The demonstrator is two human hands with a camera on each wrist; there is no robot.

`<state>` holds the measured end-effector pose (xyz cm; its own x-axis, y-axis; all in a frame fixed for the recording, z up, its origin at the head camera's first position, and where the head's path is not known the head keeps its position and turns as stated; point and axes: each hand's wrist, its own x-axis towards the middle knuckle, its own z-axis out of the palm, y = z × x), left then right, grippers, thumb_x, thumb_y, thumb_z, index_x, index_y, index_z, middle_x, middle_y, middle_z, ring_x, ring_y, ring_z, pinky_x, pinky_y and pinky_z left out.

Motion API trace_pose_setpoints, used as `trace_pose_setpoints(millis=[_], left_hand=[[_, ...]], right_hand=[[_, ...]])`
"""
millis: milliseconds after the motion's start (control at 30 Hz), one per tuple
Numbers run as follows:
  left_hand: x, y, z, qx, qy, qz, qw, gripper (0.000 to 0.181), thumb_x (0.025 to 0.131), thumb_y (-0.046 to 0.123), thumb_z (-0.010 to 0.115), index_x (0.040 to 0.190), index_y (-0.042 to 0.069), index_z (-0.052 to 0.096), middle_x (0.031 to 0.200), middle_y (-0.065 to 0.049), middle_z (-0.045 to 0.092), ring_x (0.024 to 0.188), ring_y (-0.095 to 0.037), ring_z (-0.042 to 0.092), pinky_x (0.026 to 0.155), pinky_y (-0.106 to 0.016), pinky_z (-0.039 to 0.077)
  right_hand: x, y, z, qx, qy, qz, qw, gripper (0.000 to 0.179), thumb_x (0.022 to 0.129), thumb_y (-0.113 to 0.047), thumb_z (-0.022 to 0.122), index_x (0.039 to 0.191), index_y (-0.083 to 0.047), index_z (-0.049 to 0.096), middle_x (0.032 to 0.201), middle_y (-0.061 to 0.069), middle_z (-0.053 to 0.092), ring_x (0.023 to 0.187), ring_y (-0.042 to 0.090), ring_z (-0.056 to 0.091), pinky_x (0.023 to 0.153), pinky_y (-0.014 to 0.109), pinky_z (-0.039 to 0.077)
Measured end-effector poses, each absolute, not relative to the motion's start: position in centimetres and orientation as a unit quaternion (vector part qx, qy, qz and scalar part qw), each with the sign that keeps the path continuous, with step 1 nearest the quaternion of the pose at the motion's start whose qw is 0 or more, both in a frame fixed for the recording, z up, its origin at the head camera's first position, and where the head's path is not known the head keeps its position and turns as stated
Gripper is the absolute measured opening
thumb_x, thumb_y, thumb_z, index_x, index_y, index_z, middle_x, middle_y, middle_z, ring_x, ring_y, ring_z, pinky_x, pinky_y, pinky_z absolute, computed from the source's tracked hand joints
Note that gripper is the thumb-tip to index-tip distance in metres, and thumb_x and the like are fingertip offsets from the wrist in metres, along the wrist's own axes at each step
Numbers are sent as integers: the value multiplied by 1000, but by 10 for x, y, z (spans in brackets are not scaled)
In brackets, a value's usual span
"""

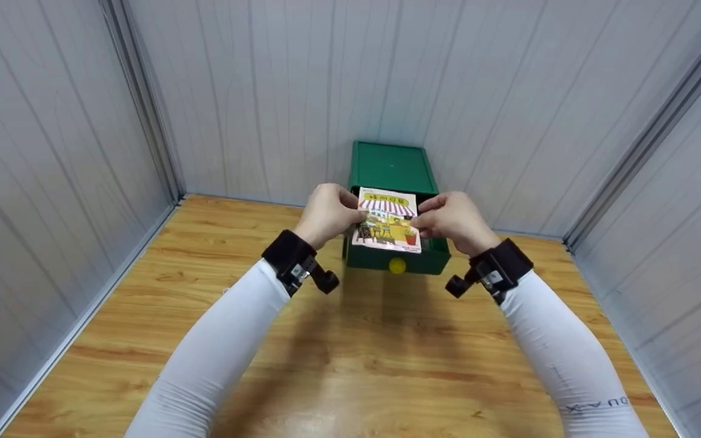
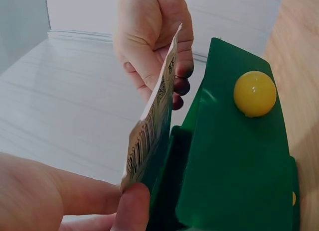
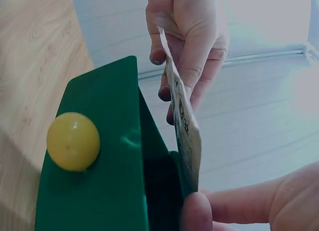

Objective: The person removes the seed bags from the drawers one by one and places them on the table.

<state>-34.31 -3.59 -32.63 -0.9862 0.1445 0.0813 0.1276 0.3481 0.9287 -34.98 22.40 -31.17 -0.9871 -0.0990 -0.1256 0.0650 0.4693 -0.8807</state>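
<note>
Above a pulled-out green drawer (image 1: pixel 432 263), a flat printed packet (image 1: pixel 387 222) with a striped awning picture is held between both hands. My left hand (image 1: pixel 329 213) pinches its left edge between thumb and fingers. On the opposite edge, my right hand (image 1: pixel 454 220) pinches it the same way. The wrist views show the packet (image 2: pixel 149 129) nearly edge-on, with a barcode on its underside. A yellow round knob (image 3: pixel 73 141) sits on the drawer's front. Most of the drawer's inside is hidden beneath the packet.
The green cabinet (image 1: pixel 393 165) that houses the drawer stands against the back wall (image 1: pixel 289 91). Wood-patterned flooring (image 1: pixel 350 377) extends in front. Pale panels (image 1: pixel 28 152) close off the left and right sides.
</note>
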Motion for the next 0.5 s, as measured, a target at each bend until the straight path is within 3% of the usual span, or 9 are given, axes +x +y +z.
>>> trace_pose_setpoints(millis=[200, 500], left_hand=[[-346, -44, -328, 89, 813, 576, -10, 21, 101, -1, 77, 122, -8, 76, 112, -17, 75, 87, -25, 78, 70, -31, 67], [-349, -63, -329, 75, 801, 593, -28, 23, 103, 1, 75, 125, -7, 76, 112, -17, 76, 89, -27, 78, 72, -33, 68]], right_hand=[[-348, 210, -313, -23, 846, -530, 45, 44, 102, -5, 81, 140, 7, 63, 131, 23, 66, 97, 26, 74, 96, 42, 66], [-352, 182, -312, -19, 845, -534, 16, 44, 101, -3, 80, 141, 4, 64, 126, 20, 68, 98, 27, 73, 87, 34, 67]])
